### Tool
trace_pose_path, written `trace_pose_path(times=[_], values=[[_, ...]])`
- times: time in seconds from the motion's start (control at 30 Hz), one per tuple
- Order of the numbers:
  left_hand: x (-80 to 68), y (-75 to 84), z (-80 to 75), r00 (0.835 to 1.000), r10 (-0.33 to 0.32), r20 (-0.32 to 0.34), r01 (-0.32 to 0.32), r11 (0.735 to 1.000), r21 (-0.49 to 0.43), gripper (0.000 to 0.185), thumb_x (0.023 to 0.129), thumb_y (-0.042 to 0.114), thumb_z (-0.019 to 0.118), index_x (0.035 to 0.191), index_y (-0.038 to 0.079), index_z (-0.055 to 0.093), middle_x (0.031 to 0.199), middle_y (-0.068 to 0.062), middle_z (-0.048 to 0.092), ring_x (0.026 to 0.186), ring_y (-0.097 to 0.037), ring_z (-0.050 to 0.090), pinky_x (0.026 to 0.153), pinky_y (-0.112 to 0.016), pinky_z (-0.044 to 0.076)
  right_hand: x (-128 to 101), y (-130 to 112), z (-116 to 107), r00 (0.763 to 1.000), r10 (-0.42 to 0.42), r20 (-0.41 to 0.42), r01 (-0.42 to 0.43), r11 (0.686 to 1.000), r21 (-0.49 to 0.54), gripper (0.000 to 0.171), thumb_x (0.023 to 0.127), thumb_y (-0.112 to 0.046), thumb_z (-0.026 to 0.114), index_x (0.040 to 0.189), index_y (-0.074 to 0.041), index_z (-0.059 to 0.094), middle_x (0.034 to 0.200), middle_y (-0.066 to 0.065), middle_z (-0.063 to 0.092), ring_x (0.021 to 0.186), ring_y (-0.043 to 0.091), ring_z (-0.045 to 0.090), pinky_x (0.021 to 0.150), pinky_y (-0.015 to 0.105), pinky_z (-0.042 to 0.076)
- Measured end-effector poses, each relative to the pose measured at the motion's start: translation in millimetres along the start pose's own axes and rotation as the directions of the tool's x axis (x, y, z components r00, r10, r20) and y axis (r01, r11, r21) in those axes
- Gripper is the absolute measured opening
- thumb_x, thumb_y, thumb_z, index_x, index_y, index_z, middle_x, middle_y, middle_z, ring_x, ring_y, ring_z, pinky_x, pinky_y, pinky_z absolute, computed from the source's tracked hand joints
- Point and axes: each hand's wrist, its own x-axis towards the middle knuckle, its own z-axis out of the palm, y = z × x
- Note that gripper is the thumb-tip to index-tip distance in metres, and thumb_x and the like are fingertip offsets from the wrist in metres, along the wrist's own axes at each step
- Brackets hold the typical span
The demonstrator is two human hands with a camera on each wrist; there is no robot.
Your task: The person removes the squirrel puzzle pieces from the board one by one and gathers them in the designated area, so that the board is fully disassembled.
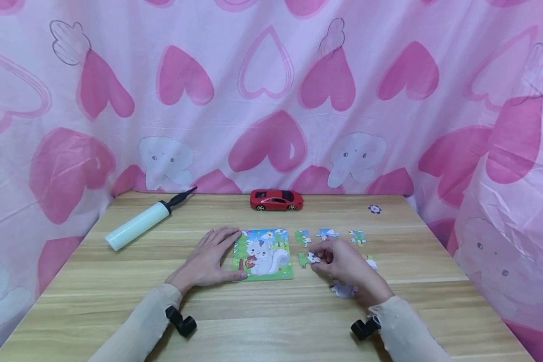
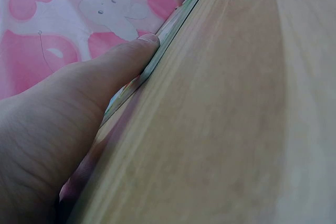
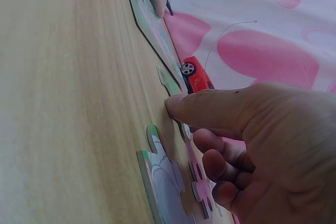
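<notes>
A square jigsaw picture of a white squirrel (image 1: 266, 255) lies flat on the table. My left hand (image 1: 210, 257) rests at its left side, fingers extended at the upper corner and thumb on the lower edge; in the left wrist view the thumb (image 2: 128, 59) touches the board's edge. Just right of the picture, my right hand (image 1: 344, 261) pinches a green-and-white puzzle piece (image 1: 307, 259) between thumb and index finger, low over the table. Around that hand lie loose pieces: a green one (image 1: 302, 237), a blue-white one (image 1: 328, 233), another green one (image 1: 357, 237) and a greyish-purple one (image 1: 344, 288).
At the back of the wooden table (image 1: 262, 322) stands a red toy car (image 1: 276, 200). A pale hand pump (image 1: 138, 225) with a black nozzle lies at the left. The poker chip (image 1: 374, 209) is at the back right. A pink heart-patterned curtain (image 1: 267, 65) surrounds the table.
</notes>
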Motion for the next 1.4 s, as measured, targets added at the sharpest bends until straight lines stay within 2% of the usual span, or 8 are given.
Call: trace_pose_path(times=[0.33,0.63,0.83,1.03,1.23,1.4], values=[[0.4,1.1,-0.7,1.0,0.004,-0.007,-0.004,1.0,0.009,0.117,0.085,0.083,0.077,0.172,0.012,0.043,0.177,-0.011,0.04,0.167,-0.04,0.028,0.138,-0.068,0.014,2,0,1,1.0,0.008,0.003,-0.008,1.0,0.002,0.037,0.093,-0.018,0.094,0.128,-0.02,0.084,0.098,-0.005,0.067,0.088,0.016,0.057,0.067,0.026,0.05],[0.0,-0.1,-0.9,1.0,0.006,-0.009,-0.006,1.0,0.012,0.117,0.085,0.083,0.076,0.172,0.013,0.043,0.177,-0.01,0.04,0.167,-0.04,0.028,0.138,-0.069,0.014,3,-4,1,0.999,-0.035,-0.006,0.035,0.999,0.02,0.037,0.093,-0.014,0.093,0.129,-0.017,0.083,0.1,-0.002,0.067,0.089,0.018,0.057,0.069,0.027,0.051],[-0.2,-0.5,-1.0,1.0,0.007,-0.008,-0.007,1.0,0.011,0.116,0.085,0.083,0.076,0.172,0.013,0.044,0.177,-0.01,0.04,0.167,-0.04,0.028,0.138,-0.069,0.014,5,-10,4,0.993,-0.091,-0.075,0.094,0.995,0.027,0.046,0.096,-0.014,0.09,0.14,-0.012,0.077,0.111,-0.001,0.075,0.093,0.016,0.064,0.076,0.026,0.058],[-0.6,-0.7,-0.5,1.0,0.006,-0.008,-0.006,1.0,0.009,0.116,0.085,0.083,0.076,0.172,0.013,0.044,0.177,-0.01,0.041,0.167,-0.041,0.029,0.138,-0.069,0.014,13,-27,14,0.979,-0.16,-0.125,0.172,0.981,0.091,0.054,0.098,-0.018,0.088,0.149,-0.01,0.07,0.126,0.006,0.074,0.103,0.017,0.07,0.085,0.028,0.064],[-0.5,-1.3,0.5,1.0,0.006,-0.003,-0.006,1.0,0.009,0.116,0.085,0.083,0.076,0.172,0.013,0.044,0.177,-0.01,0.041,0.167,-0.04,0.028,0.138,-0.068,0.014,27,-51,25,0.98,-0.177,-0.095,0.189,0.971,0.146,0.057,0.101,-0.019,0.086,0.154,-0.013,0.066,0.13,0.007,0.073,0.104,0.014,0.07,0.09,0.028,0.064],[0.4,-1.4,1.4,1.0,0.002,0.005,-0.002,1.0,0.005,0.119,0.084,0.086,0.075,0.173,0.015,0.041,0.178,-0.008,0.038,0.169,-0.038,0.026,0.139,-0.067,0.012,39,-69,38,0.978,-0.198,-0.06,0.205,0.963,0.176,0.056,0.102,-0.018,0.085,0.154,-0.013,0.066,0.129,0.007,0.072,0.101,0.012,0.069,0.089,0.027,0.064]])
